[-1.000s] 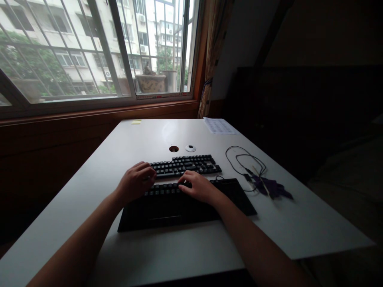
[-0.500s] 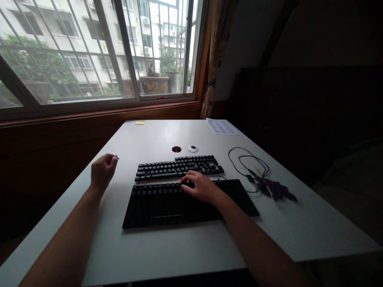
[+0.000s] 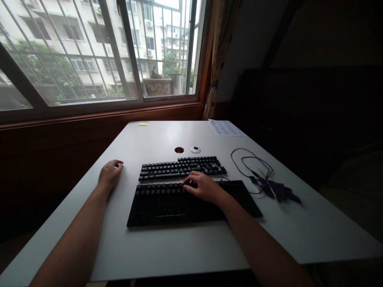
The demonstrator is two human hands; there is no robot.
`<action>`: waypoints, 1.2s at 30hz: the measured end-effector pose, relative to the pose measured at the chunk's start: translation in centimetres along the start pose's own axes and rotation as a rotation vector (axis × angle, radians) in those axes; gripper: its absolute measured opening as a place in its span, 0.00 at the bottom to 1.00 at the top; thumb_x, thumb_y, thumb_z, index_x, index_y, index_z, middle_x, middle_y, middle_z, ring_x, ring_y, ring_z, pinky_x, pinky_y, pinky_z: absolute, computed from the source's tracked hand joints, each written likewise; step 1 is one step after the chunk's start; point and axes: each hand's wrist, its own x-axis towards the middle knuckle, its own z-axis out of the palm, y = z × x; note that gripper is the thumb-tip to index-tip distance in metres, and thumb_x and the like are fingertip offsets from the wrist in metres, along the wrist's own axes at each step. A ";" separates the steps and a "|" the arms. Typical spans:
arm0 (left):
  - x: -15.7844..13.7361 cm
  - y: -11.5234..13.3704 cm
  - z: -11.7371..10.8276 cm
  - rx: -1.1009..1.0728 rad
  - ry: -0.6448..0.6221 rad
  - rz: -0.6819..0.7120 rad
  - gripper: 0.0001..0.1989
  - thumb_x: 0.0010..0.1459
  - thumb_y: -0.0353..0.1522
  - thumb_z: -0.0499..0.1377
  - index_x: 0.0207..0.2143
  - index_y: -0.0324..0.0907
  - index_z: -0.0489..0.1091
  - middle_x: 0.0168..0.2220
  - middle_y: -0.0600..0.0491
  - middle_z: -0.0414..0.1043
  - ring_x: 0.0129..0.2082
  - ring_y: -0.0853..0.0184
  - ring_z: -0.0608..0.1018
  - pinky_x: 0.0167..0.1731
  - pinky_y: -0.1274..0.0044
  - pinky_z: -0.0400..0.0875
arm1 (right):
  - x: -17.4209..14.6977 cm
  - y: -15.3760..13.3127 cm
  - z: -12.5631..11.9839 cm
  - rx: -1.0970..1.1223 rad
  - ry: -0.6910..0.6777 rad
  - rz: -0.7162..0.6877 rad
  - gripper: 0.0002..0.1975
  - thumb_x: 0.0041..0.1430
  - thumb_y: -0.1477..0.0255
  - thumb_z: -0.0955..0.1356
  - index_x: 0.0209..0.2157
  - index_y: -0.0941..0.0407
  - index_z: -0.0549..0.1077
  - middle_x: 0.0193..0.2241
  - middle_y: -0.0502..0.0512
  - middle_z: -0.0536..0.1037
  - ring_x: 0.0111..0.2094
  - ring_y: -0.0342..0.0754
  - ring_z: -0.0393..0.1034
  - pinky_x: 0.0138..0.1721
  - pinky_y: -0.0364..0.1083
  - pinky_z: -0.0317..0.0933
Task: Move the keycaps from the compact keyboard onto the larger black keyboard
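Observation:
A black keyboard base (image 3: 155, 207) lies on the white table, with keycaps fitted along its upper rows and a bare dark area below. Just behind it, loose black keycaps (image 3: 161, 169) are laid out in keyboard order. My right hand (image 3: 203, 186) is over the base's upper rows, at the right end of the fitted caps. Its thumb and fingers close around a small black keycap (image 3: 194, 184), partly hidden by them. To the left of both, my left hand (image 3: 110, 174) rests on the table, loosely curled, a gap between thumb and forefinger, nothing seen in it.
A black cable (image 3: 257, 159) loops on the right beside a purple cloth (image 3: 279, 191) with a thin stick across it. Toward the back are a round hole (image 3: 179, 150), a white ring cover (image 3: 195, 150), a printed sheet (image 3: 226, 127) and yellow sticky notes (image 3: 143, 123).
My left hand has come down onto the table, and its fist has loosened. My right hand stays at the same spot on the keyboard. The whole view has shifted slightly.

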 end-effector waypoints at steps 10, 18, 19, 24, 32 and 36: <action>0.4 -0.6 1.1 0.081 0.025 0.062 0.16 0.56 0.38 0.53 0.38 0.40 0.77 0.39 0.46 0.75 0.37 0.59 0.77 0.53 0.66 0.65 | 0.1 0.5 0.0 0.039 -0.018 -0.003 0.08 0.60 0.65 0.72 0.40 0.53 0.79 0.40 0.54 0.76 0.41 0.49 0.72 0.45 0.47 0.65; 0.6 -0.8 1.8 0.131 0.040 0.061 0.16 0.58 0.38 0.52 0.38 0.41 0.77 0.39 0.45 0.74 0.40 0.56 0.76 0.54 0.63 0.64 | -0.1 0.1 -0.1 0.011 -0.010 -0.004 0.09 0.62 0.66 0.71 0.41 0.53 0.79 0.40 0.55 0.76 0.42 0.49 0.72 0.46 0.47 0.65; 0.6 -0.8 1.8 0.135 0.038 0.061 0.16 0.58 0.38 0.52 0.38 0.42 0.77 0.39 0.45 0.73 0.41 0.56 0.76 0.54 0.63 0.64 | -0.1 0.1 -0.1 0.014 -0.011 -0.001 0.09 0.61 0.65 0.71 0.41 0.53 0.79 0.41 0.55 0.76 0.42 0.49 0.72 0.46 0.48 0.65; 0.6 -0.5 1.8 0.152 0.026 0.067 0.16 0.57 0.38 0.52 0.38 0.42 0.77 0.38 0.45 0.73 0.42 0.55 0.75 0.53 0.63 0.63 | 0.0 0.1 -0.2 0.030 -0.011 -0.007 0.08 0.61 0.68 0.71 0.41 0.53 0.79 0.41 0.54 0.77 0.44 0.50 0.72 0.46 0.47 0.64; 0.5 -0.5 1.3 0.135 -0.001 0.052 0.17 0.57 0.39 0.52 0.38 0.43 0.78 0.37 0.47 0.72 0.40 0.56 0.76 0.52 0.65 0.66 | -0.1 0.1 -0.1 0.035 -0.009 0.020 0.11 0.59 0.62 0.73 0.40 0.53 0.79 0.41 0.54 0.77 0.43 0.50 0.72 0.46 0.47 0.65; 0.5 -0.7 1.2 0.124 -0.004 0.054 0.18 0.57 0.39 0.52 0.38 0.43 0.78 0.38 0.46 0.72 0.40 0.56 0.76 0.52 0.65 0.66 | -0.1 0.2 -0.1 0.046 -0.011 0.008 0.07 0.60 0.68 0.72 0.40 0.53 0.79 0.41 0.53 0.77 0.43 0.49 0.73 0.46 0.46 0.64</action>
